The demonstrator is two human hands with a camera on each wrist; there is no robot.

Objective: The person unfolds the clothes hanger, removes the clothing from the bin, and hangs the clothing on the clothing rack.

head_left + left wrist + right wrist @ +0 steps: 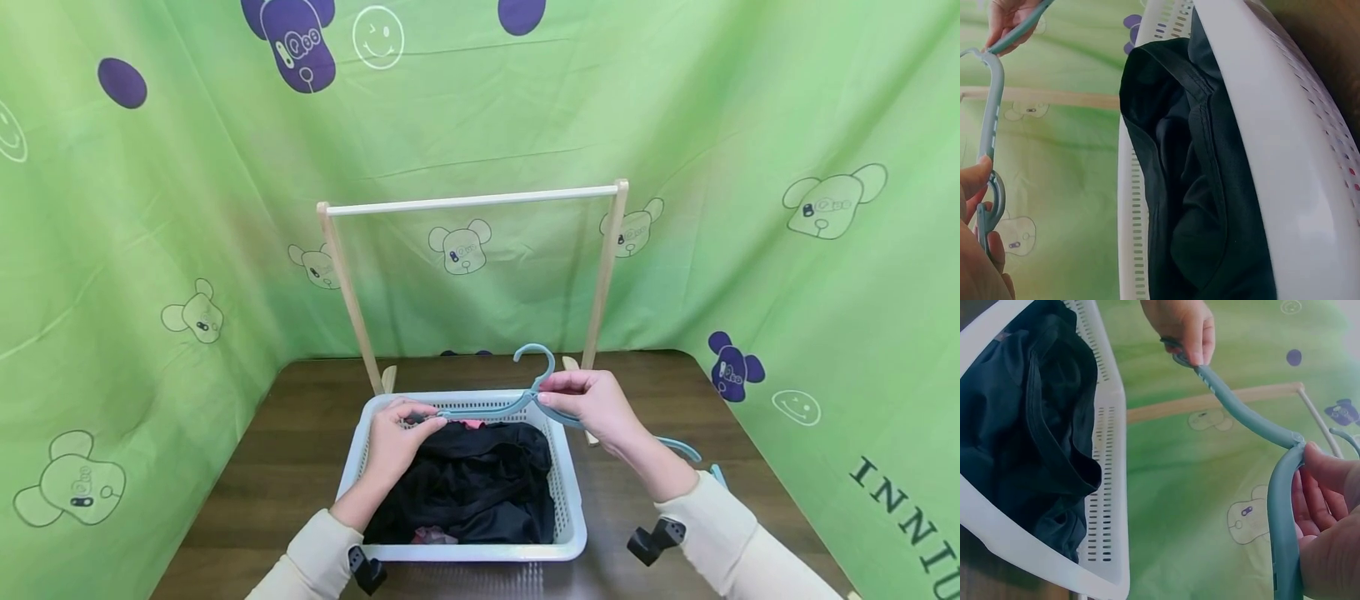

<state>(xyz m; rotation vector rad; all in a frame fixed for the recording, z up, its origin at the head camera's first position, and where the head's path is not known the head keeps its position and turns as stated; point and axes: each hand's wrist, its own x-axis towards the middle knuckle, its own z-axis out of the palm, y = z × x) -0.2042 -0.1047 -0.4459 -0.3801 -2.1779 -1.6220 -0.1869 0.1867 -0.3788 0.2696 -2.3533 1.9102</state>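
A pale left sleeve [303, 560] comes in at the bottom edge, close to the lens, with a small black device [366, 570] strapped at its wrist. Left of it the brown tabletop [232, 475] runs back to a green curtain [127, 250] printed with bear heads and smiling faces. The left hand [393, 440] pinches one end of a light blue hanger [487, 412] between thumb and fingers. Behind that hand rises one post of a wooden rack [351, 304], whose white rail [472, 202] crosses to a second post on the right. In the middle of the table sits a white basket [572, 521] with slotted walls, filled with crumpled black cloth [487, 483]; a bit of pink fabric [472, 424] shows at the far side and a patterned scrap [433, 536] at the near side. The hanger is held up over the basket's far part, its hook upward. The right hand [588, 404] grips it at the joint just below the hook, thumb against fingers. Past the right wrist a curved blue piece [678, 448] shows; whether it belongs to the same hanger cannot be told. The right sleeve [738, 533] carries another black device [655, 540]. Dark lettering [903, 508] marks the curtain at far right.
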